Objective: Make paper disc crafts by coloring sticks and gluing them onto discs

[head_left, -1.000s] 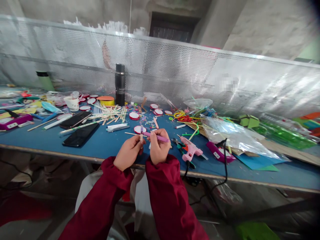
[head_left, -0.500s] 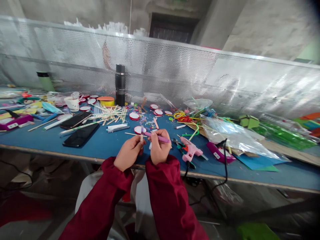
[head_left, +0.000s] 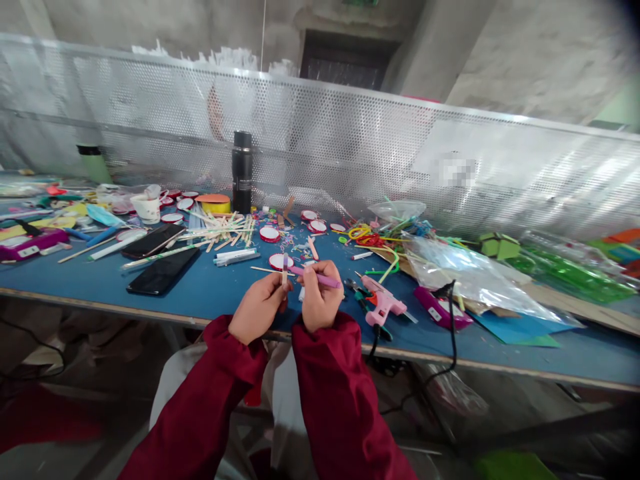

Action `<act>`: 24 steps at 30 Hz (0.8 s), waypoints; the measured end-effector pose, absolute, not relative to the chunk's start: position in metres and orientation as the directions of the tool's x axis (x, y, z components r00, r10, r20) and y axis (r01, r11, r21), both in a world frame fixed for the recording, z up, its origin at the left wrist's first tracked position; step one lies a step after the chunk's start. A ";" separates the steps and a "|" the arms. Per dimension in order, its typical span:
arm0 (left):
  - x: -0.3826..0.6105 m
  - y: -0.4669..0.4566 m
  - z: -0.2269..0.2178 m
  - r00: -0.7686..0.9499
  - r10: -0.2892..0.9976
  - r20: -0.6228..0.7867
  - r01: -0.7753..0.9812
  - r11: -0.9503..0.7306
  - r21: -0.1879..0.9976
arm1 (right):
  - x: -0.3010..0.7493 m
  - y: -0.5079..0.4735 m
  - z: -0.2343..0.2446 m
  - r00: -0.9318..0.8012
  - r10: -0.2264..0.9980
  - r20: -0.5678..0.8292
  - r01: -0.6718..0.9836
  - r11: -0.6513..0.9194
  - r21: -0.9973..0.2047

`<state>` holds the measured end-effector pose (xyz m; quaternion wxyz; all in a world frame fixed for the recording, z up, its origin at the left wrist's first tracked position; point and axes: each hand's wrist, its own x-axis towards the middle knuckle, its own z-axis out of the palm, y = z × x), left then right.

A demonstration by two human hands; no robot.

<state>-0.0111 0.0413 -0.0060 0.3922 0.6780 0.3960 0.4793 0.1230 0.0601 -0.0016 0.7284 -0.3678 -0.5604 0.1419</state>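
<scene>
Clock face centred on the pale stick, 12 pointing away from the wearer.

Left hand [head_left: 256, 308]: thumb and finger pinched on the lower end of a flat pale stick [head_left: 285, 275], held upright over the near side of the blue bench [head_left: 215, 297]. Upper part of stick purple. Right hand [head_left: 320, 297], at about 4: closed round a purple marker [head_left: 330, 281], barrel slanting, tip end pointing between 9 and 10. Tip meets the stick's upper part or all but touches it; cannot tell which.

Handling, by judgement: stick very light, probably wood, stiff along its length, likely to snap if bent hard. Dry grain should give good friction; the purple part may be damp and smear under a finger. Best hold: the pale lower end, pinched on the flat faces, as here. Marker looks light, rigid, smooth, apt to roll or slip in a loose grip; take it well back along the barrel.

About: red-rimmed white disc [head_left: 280, 261] just beyond, at 12. Pale stick heap [head_left: 220, 231] at 10. Black bottle [head_left: 243, 175] at 11, farther off. Pink glue gun [head_left: 385, 301] between 3 and 4. Dark phone [head_left: 163, 273] at 9, well apart.
</scene>
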 end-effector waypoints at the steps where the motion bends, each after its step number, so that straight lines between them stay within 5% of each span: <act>1: -0.011 0.041 -0.006 0.226 0.913 0.339 0.162 -0.379 0.911 | 0.123 0.060 -0.002 0.330 0.619 0.713 0.204 0.690 -0.694; 24: -0.012 0.042 -0.007 0.240 0.903 0.356 0.159 -0.398 0.903 | 0.122 0.057 0.000 0.352 0.611 0.709 0.190 0.696 -0.693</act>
